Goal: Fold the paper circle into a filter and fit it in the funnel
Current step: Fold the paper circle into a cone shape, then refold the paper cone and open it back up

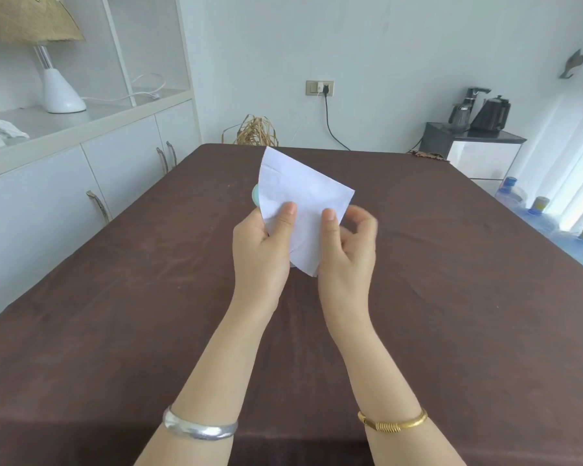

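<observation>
Both grips are closed on the folded paper (pixel 300 193), which we hold up in the air above the brown bench (pixel 451 297). Our left hand (pixel 263 243) pinches the paper's left side, thumb laid flat on the near face and fingers hidden behind it. Our right hand (pixel 347 250) pinches the right side in the same way, thumb on the near face, its curled fingers blurred beyond the paper's right edge.

We see the paper folded into a wedge, roughly a quarter circle. Its narrow tip points down and toward us, sitting low between the two palms. Its broad end fans up and away from us, so the long axis runs from the tip by our palms up to the top corner, leaning slightly left. That top corner rises well above both thumbs, and another corner juts out to the right above the right thumb.

Just left of the paper, touching its edge in the view, peeks a small pale green curved sliver (pixel 255 196); we cannot tell what it is.
</observation>
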`<action>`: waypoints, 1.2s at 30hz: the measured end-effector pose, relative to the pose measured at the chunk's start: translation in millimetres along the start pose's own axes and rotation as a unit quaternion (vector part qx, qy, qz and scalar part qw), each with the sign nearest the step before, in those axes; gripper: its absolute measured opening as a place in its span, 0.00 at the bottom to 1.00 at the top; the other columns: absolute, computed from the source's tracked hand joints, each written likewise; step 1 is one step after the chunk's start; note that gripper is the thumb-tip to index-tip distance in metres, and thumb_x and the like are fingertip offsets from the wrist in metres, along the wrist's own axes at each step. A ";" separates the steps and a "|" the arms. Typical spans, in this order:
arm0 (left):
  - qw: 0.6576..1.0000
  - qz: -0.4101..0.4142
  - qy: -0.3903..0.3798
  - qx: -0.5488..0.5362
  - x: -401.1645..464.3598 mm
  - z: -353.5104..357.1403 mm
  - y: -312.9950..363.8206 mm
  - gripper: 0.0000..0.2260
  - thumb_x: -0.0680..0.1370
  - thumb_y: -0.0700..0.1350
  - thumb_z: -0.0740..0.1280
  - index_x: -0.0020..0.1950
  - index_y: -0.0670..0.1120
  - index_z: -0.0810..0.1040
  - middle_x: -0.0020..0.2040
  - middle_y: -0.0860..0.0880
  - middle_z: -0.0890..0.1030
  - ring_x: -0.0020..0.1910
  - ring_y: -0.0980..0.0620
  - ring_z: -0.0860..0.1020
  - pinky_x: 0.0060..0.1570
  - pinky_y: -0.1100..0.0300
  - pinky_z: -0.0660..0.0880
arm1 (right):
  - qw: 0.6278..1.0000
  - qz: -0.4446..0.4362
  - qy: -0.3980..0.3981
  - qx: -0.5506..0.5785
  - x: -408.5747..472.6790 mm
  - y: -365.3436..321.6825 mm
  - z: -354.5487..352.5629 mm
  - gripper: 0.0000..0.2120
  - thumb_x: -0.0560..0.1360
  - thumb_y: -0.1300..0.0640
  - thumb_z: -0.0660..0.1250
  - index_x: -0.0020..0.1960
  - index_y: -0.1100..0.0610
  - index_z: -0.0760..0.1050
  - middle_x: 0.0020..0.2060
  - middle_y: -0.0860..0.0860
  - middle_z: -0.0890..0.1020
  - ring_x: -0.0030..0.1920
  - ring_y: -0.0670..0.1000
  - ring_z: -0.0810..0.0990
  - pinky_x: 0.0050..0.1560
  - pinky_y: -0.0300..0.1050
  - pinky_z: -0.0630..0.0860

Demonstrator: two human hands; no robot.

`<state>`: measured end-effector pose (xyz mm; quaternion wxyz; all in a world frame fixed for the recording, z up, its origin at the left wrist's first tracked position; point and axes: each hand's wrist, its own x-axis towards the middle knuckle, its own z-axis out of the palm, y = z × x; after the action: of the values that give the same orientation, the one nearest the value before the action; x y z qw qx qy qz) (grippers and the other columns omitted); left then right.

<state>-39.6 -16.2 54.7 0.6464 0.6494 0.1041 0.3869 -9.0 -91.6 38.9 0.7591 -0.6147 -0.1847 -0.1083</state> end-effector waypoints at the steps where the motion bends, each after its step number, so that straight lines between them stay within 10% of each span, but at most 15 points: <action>1: 1.000 0.020 0.014 0.016 0.9 0.7 0.4 0.11 0.78 0.44 0.64 0.44 0.37 0.78 0.40 0.44 0.81 0.39 0.51 0.78 0.44 0.47 0.77 | 1.000 0.001 -0.019 -0.005 -3.1 0.3 1.1 0.02 0.79 0.52 0.60 0.47 0.49 0.69 0.28 0.42 0.76 0.30 0.41 0.74 0.32 0.34 0.71; 7: 0.995 0.071 0.040 0.059 1.3 3.3 -1.3 0.12 0.78 0.44 0.63 0.40 0.36 0.77 0.33 0.50 0.79 0.32 0.57 0.75 0.35 0.60 0.74 | 0.999 -0.037 -0.022 -0.020 -10.8 1.8 6.6 0.10 0.79 0.54 0.58 0.39 0.47 0.66 0.28 0.36 0.77 0.28 0.38 0.72 0.29 0.29 0.68; 16: 0.997 0.048 0.038 0.042 4.0 -3.1 -5.2 0.11 0.78 0.45 0.64 0.45 0.38 0.78 0.38 0.48 0.82 0.37 0.54 0.79 0.41 0.51 0.77 | 0.995 0.002 -0.097 0.013 -10.9 -3.7 3.8 0.02 0.74 0.47 0.60 0.44 0.44 0.70 0.32 0.65 0.74 0.31 0.63 0.70 0.33 0.50 0.69; 29: 0.983 -0.074 -0.158 -0.058 1.6 -20.1 1.3 0.12 0.71 0.39 0.59 0.49 0.42 0.79 0.48 0.39 0.79 0.44 0.38 0.76 0.46 0.27 0.70 | 0.989 0.077 -0.082 0.092 19.8 -11.3 -24.1 0.11 0.74 0.71 0.56 0.38 0.59 0.70 0.23 0.42 0.77 0.22 0.42 0.73 0.23 0.32 0.70; 36: 0.973 -0.068 -0.190 -0.113 3.7 -24.7 -3.5 0.16 0.75 0.37 0.57 0.44 0.51 0.83 0.43 0.46 0.80 0.38 0.38 0.73 0.24 0.63 0.72 | 0.971 0.126 -0.129 0.158 23.6 -14.6 -29.2 0.14 0.76 0.71 0.54 0.37 0.57 0.70 0.27 0.47 0.78 0.26 0.45 0.75 0.24 0.36 0.72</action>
<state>-51.6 5.4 49.6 0.7483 0.6252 -0.0211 0.2208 11.0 -121.8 56.6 0.8239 -0.5141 -0.2167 0.0992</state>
